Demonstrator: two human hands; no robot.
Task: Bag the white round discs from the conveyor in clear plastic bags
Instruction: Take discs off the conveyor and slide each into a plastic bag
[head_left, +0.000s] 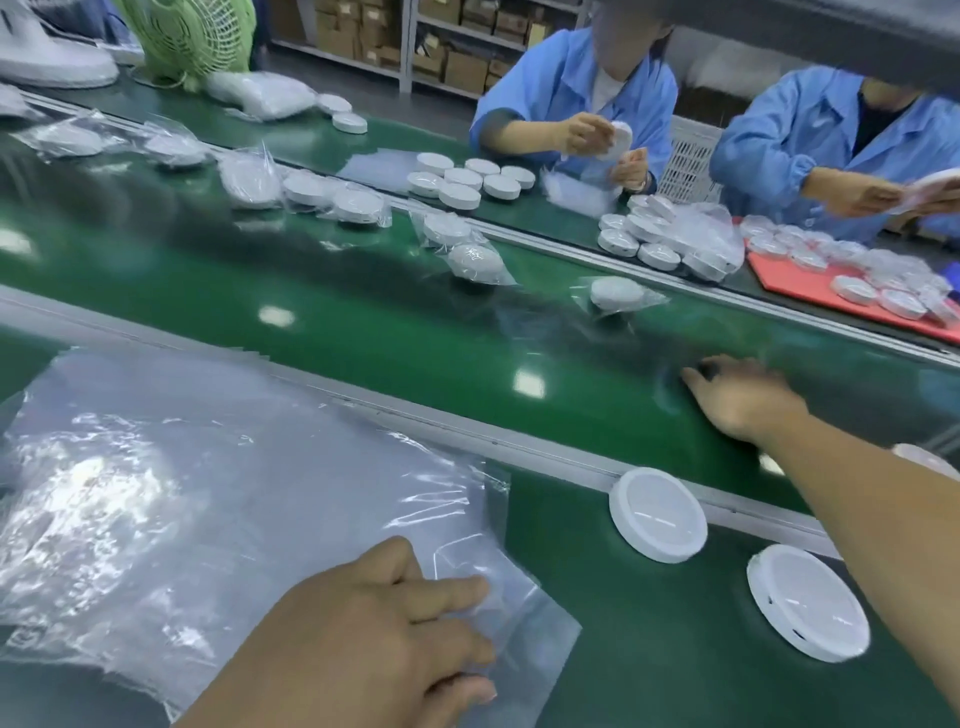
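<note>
Head view: at far left a green fan (182, 41) stands beyond the belt (363, 332). Near the camera, a pile of clear bags (156, 441) lies on the green desk (649, 649), reaching up to the belt's near rail. The left hand (363, 639) rests palm down on the pile's right corner, its fingers (447, 592) nearly straight and pressing the plastic flat, curled round nothing. Bagged discs (358, 202) lie scattered along the belt's far edge, and one more (615, 293) sits alone farther right. On the desk right of the bags lies a bare white disc (658, 514), touching the rail, and a second disc (808, 601) lies just beside it, nearer the camera. The right hand (743, 397) reaches over the belt, palm down, fingers stretched out and blurred; I cannot tell whether they touch the belt. Across the belt, two people in blue coats (571, 78) handle discs, with a red tray (789, 283) of bagged ones at far right.
</note>
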